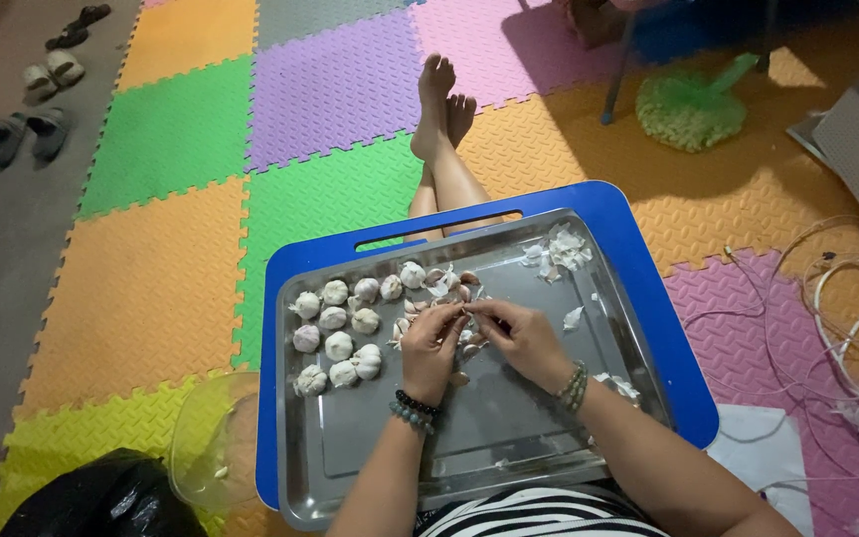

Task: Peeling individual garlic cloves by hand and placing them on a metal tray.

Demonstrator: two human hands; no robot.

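Steel tray [509, 418] keeps bulbs [335, 338] handy; above it, left hand [432, 348] and right hand [521, 338] pinch one garlic clove [466, 312] together, fingertips shut on it for peeling.

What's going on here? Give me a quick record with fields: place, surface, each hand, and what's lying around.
Place: floor of coloured foam mats, person seated with legs stretched out
Surface: metal tray on a blue lap table
Left hand: pinching a garlic clove with the fingertips
Right hand: fingertips on the same clove
On tray: whole garlic bulbs at left, loose peel at the far edge
Nearby: clear bowl, black bag, sandals, white cables
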